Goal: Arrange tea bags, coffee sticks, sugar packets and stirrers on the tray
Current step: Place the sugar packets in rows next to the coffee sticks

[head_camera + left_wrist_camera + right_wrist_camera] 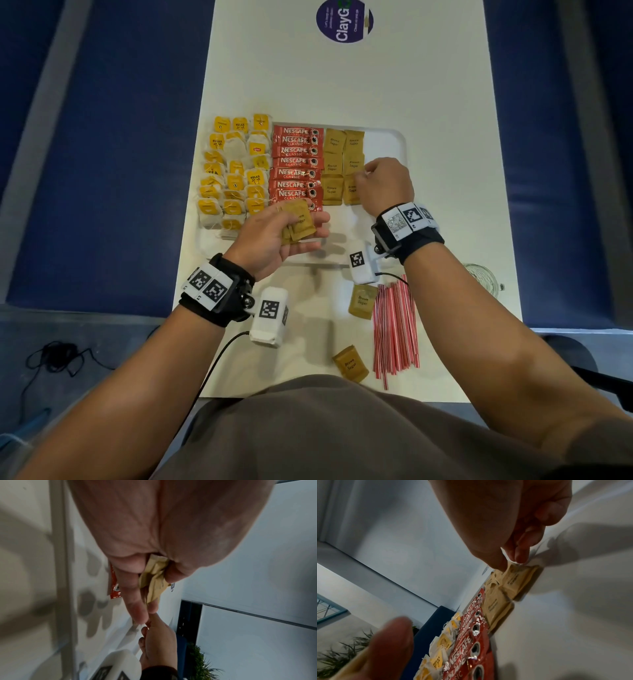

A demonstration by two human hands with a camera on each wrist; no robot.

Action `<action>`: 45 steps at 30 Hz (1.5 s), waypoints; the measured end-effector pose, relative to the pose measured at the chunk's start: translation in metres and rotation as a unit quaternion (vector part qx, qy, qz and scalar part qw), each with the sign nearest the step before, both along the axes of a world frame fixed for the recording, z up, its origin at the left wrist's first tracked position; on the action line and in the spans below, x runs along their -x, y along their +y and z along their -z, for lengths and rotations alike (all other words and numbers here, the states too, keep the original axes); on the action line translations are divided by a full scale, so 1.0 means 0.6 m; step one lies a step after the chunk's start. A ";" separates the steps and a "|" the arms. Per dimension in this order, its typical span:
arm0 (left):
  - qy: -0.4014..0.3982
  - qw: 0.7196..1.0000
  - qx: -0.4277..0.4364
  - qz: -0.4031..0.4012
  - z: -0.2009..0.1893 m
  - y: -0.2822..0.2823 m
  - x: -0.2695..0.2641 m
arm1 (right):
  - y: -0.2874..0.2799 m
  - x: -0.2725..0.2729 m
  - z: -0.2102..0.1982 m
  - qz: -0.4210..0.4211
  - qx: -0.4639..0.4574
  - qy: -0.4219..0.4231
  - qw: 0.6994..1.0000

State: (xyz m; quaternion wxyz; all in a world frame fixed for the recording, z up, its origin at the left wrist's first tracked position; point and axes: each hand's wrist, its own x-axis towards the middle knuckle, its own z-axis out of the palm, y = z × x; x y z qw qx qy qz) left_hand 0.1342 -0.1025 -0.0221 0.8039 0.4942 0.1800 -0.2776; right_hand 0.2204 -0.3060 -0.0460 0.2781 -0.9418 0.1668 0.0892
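On the white tray (385, 144), yellow-tagged tea bags (236, 171) fill the left side. Red coffee sticks (296, 161) lie stacked in the middle. Brown sugar packets (334, 164) form two columns to their right. My right hand (368, 178) is over the nearer end of the right column. Its thumb and forefinger (520, 555) pinch the edge of a sugar packet (517, 577) lying there. My left hand (301, 245) hovers palm-up over the tray's near edge and grips a few sugar packets (298, 222) (154, 580). Red-and-white stirrers (395, 329) lie bundled on the table.
Two loose sugar packets (363, 301) (350, 364) lie on the white table, left of the stirrers. A clear glass (483, 277) stands by the table's right edge. A purple round sticker (344, 20) marks the far end. Blue floor flanks the table.
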 end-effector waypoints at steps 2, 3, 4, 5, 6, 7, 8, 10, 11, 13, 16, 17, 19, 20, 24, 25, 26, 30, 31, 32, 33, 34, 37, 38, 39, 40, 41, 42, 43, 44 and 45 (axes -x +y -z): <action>-0.014 0.999 -0.023 0.021 0.002 0.000 0.002 | 0.000 0.006 -0.006 0.006 -0.019 -0.015 1.000; -0.022 0.999 -0.039 0.031 0.004 0.000 0.003 | 0.000 0.011 -0.009 0.003 -0.036 -0.028 0.999; -0.029 0.998 -0.051 0.037 0.004 -0.001 0.003 | 0.001 0.017 -0.014 -0.002 -0.059 -0.041 0.997; -0.032 0.997 -0.061 0.039 0.005 -0.001 0.004 | 0.003 0.025 -0.020 -0.010 -0.085 -0.051 0.995; -0.033 0.996 -0.068 0.039 0.005 -0.002 0.004 | 0.006 0.035 -0.027 -0.021 -0.112 -0.055 0.992; -0.034 0.996 -0.072 0.038 0.005 -0.004 0.003 | 0.008 0.045 -0.033 -0.036 -0.136 -0.055 0.989; -0.033 0.996 -0.075 0.035 0.004 -0.006 0.003 | 0.010 0.056 -0.039 -0.051 -0.155 -0.051 0.985; -0.029 0.996 -0.085 0.022 0.005 -0.009 0.001 | 0.014 0.076 -0.049 -0.081 -0.187 -0.040 0.978; -0.028 0.995 -0.091 0.017 0.007 -0.011 0.000 | 0.016 0.085 -0.054 -0.094 -0.200 -0.037 0.975; -0.027 0.994 -0.101 0.012 0.010 -0.014 -0.001 | 0.018 0.104 -0.058 -0.112 -0.221 -0.034 0.968; -0.031 0.995 -0.096 0.003 0.008 -0.016 -0.002 | 0.017 0.128 -0.058 -0.123 -0.237 -0.029 0.963; -0.034 0.995 -0.093 0.005 0.006 -0.017 -0.002 | 0.016 0.134 -0.056 -0.124 -0.242 -0.027 0.962; -0.041 0.995 -0.090 0.012 0.001 -0.020 -0.001 | 0.012 0.145 -0.051 -0.123 -0.248 -0.025 0.961; -0.043 0.995 -0.090 0.014 0.000 -0.022 0.000 | 0.010 0.149 -0.049 -0.119 -0.252 -0.022 0.960; -0.042 0.995 -0.088 0.024 0.000 -0.026 0.002 | 0.005 0.160 -0.044 -0.096 -0.279 -0.006 0.956; -0.038 0.996 -0.083 0.024 0.000 -0.029 0.003 | 0.003 0.162 -0.043 -0.092 -0.285 -0.004 0.954; -0.032 0.997 -0.073 0.019 0.000 -0.031 0.003 | 0.001 0.164 -0.043 -0.086 -0.292 -0.002 0.952; 0.022 1.000 0.000 -0.010 -0.002 -0.031 0.000 | -0.012 0.169 -0.040 -0.065 -0.322 -0.009 0.945; 0.034 0.999 0.021 -0.005 -0.004 -0.028 0.000 | -0.015 0.170 -0.039 -0.062 -0.328 -0.011 0.943; 0.042 0.998 0.040 0.004 -0.004 -0.025 -0.001 | -0.019 0.171 -0.038 -0.060 -0.332 -0.013 0.941; 0.047 0.997 0.053 0.010 -0.004 -0.022 -0.001 | -0.022 0.172 -0.039 -0.058 -0.336 -0.012 0.940; 0.051 0.997 0.056 0.014 -0.003 -0.021 0.000 | -0.024 0.174 -0.040 -0.055 -0.343 -0.010 0.938; 0.046 0.997 0.058 0.025 -0.002 -0.024 0.001 | -0.031 0.178 -0.040 -0.042 -0.363 -0.005 0.931; 0.041 0.997 0.064 0.031 -0.002 -0.025 0.002 | -0.032 0.180 -0.040 -0.039 -0.368 -0.005 0.929; 0.035 0.997 0.066 0.036 -0.002 -0.025 0.002 | -0.034 0.181 -0.040 -0.036 -0.371 -0.005 0.928; 0.027 0.997 0.066 0.041 -0.002 -0.025 0.003 | -0.035 0.182 -0.039 -0.033 -0.374 -0.006 0.927; 0.020 0.997 0.063 0.047 -0.002 -0.026 0.004 | -0.036 0.184 -0.038 -0.029 -0.376 -0.007 0.926; 0.013 0.997 0.058 0.054 -0.001 -0.027 0.005 | -0.037 0.186 -0.038 -0.026 -0.378 -0.007 0.925; 0.006 0.997 0.053 0.061 -0.001 -0.028 0.006 | -0.037 0.187 -0.038 -0.024 -0.380 -0.007 0.925; 0.000 0.997 0.044 0.067 0.000 -0.029 0.006 | -0.037 0.189 -0.037 -0.022 -0.382 -0.007 0.924; -0.005 0.997 0.035 0.072 0.001 -0.030 0.006 | -0.038 0.190 -0.038 -0.021 -0.383 -0.006 0.923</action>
